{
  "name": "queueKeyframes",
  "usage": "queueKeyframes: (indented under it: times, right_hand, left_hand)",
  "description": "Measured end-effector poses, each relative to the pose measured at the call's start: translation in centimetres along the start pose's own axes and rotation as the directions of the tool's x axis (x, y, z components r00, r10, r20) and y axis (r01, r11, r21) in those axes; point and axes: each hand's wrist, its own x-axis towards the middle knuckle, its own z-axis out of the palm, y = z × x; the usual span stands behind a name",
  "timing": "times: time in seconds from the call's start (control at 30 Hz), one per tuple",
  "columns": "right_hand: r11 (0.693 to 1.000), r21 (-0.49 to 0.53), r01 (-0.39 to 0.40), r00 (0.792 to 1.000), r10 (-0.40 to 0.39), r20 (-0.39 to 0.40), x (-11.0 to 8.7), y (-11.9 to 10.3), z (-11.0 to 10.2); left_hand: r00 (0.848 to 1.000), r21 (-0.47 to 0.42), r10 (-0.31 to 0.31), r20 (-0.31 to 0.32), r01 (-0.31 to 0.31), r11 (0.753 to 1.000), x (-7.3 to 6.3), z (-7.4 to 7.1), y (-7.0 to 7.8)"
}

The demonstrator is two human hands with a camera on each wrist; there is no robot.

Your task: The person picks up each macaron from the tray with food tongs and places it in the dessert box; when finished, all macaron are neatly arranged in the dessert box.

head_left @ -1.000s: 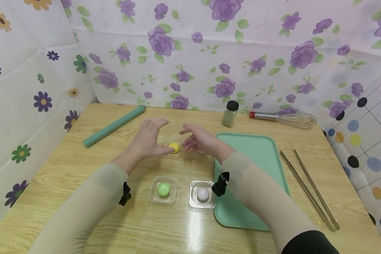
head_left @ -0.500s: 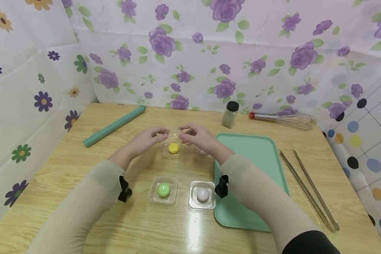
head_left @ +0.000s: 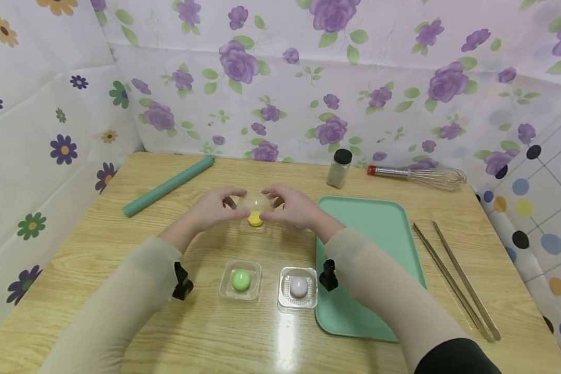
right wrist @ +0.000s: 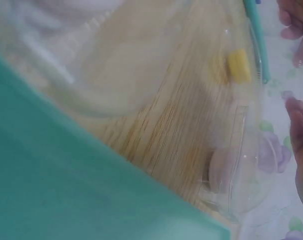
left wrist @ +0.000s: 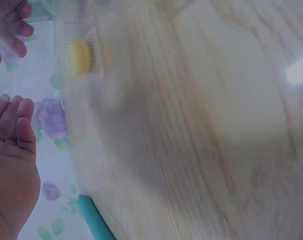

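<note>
A clear domed lid (head_left: 255, 200) is held between both hands, just behind and above a yellow macaron-like disc (head_left: 255, 218) in its clear plastic base. My left hand (head_left: 215, 210) grips the lid's left side, the thumb in front and fingers behind. On the opposite side my right hand (head_left: 295, 209) holds it the same way. The right wrist view shows a pinkish macaron-like piece (right wrist: 222, 170) under another clear dome, near the right hand. Closer to me, a green round piece (head_left: 241, 280) and a pale lilac one (head_left: 298, 286) sit in clear trays.
A green tray (head_left: 374, 317) lies right of the hands, with metal tongs (head_left: 453, 280) beyond it. A whisk (head_left: 416, 175) and a black-capped jar (head_left: 338, 169) are at the back. At the back left lies a teal rolling pin-like rod (head_left: 168, 186).
Both hands were spread apart beside the yellow piece, then came together onto the clear lid behind it. The thumbs have since moved down and toward me, and the lid now stands nearer the yellow piece.
</note>
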Motion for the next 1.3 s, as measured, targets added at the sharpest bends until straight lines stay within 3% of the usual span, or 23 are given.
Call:
queueKeyframes:
  times: [0.17,0.4,0.53,0.77,1.0,1.17,1.3]
  right_hand:
    - [0.979,-0.199,0.04,0.999,-0.036,0.027,0.4,-0.3,0.0]
    - [0.904,-0.406,0.132,0.991,-0.111,0.075,1.2,-0.1,0.7]
    - [0.879,-0.449,0.159,0.987,-0.137,0.081,1.5,-0.1,1.2]
    - [0.846,-0.525,0.086,0.995,-0.051,0.081,1.6,-0.1,1.8]
    - [0.833,-0.551,0.044,0.995,0.01,0.095,2.0,0.2,2.6]
    - [0.834,-0.551,0.029,0.993,0.037,0.108,2.0,0.0,2.6]
    - [0.812,-0.583,0.038,0.993,0.035,0.114,2.1,0.0,2.6]
  left_hand:
    - [0.999,0.089,0.053,0.01,-0.053,0.995,0.0,0.4,-0.4]
    - [0.996,0.207,0.082,0.02,-0.085,0.975,0.2,0.9,-1.1]
    - [0.996,0.266,0.084,0.013,-0.085,0.96,0.2,1.1,-1.6]
    - [0.996,0.351,0.089,0.028,-0.093,0.932,0.7,2.0,-2.2]
    - [0.998,0.366,0.049,0.043,-0.061,0.929,0.7,2.3,-2.2]
    - [0.997,0.366,0.053,0.053,-0.068,0.928,0.7,2.3,-2.1]
    - [0.997,0.354,0.056,0.05,-0.07,0.933,0.9,2.2,-2.2]
